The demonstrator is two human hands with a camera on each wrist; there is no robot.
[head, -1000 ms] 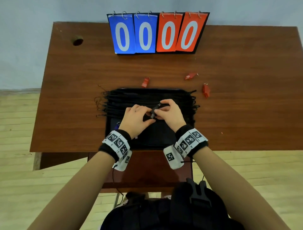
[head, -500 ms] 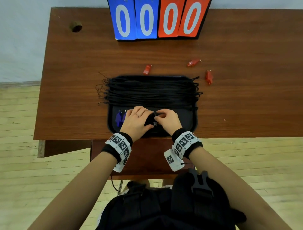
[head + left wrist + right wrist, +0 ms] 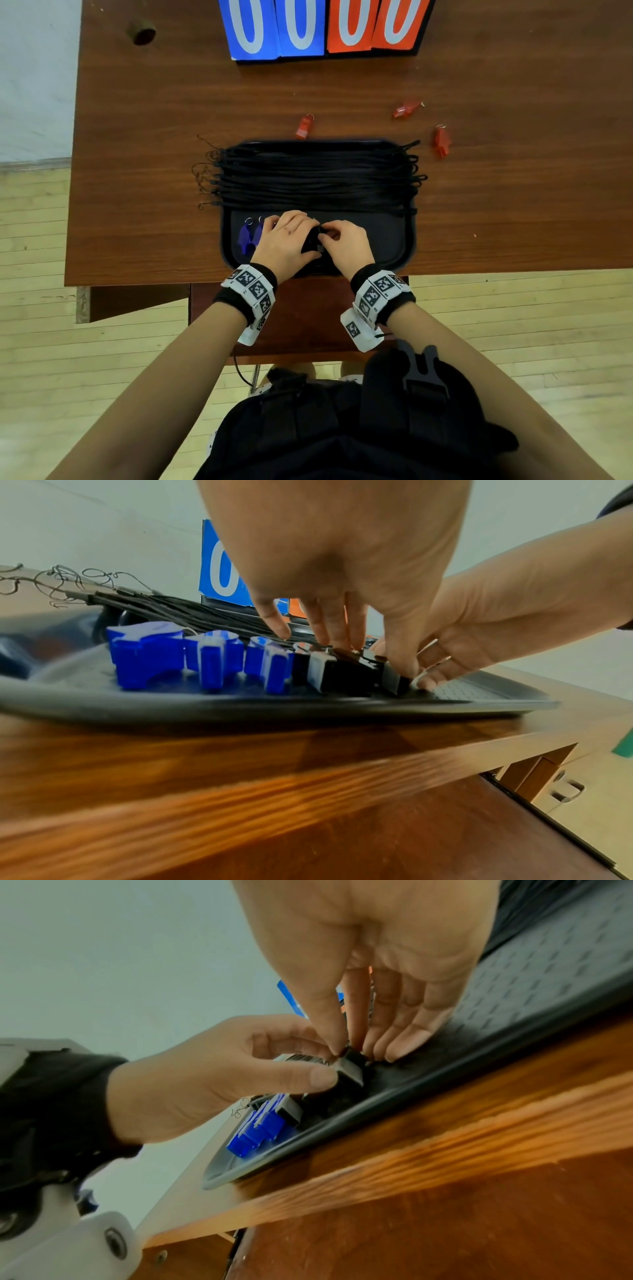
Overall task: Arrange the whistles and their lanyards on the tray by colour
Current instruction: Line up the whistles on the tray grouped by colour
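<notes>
A black tray (image 3: 390, 240) sits at the table's near edge, with black lanyards (image 3: 315, 178) laid across its far half. Three blue whistles (image 3: 143, 656) stand in a row at the tray's front left, and black whistles (image 3: 322, 669) stand right beside them. Over the black ones, my left hand (image 3: 308, 240) and right hand (image 3: 329, 234) meet. In the right wrist view, my right thumb and forefinger pinch a black whistle (image 3: 349, 1066) while the left thumb (image 3: 315, 1079) and forefinger grip its other side. Three red whistles (image 3: 304, 126) (image 3: 406, 109) (image 3: 442, 141) lie on the table beyond the tray.
A blue and red flip scoreboard (image 3: 325, 31) stands at the table's far edge. There is a round hole (image 3: 141, 32) in the far left corner of the brown table (image 3: 137, 205). Thin lanyard ends (image 3: 205, 171) spill over the tray's left rim.
Both hands have come from over the lanyards down to the tray's front row, bringing the black whistle beside the blue ones. The head view has tilted down.
</notes>
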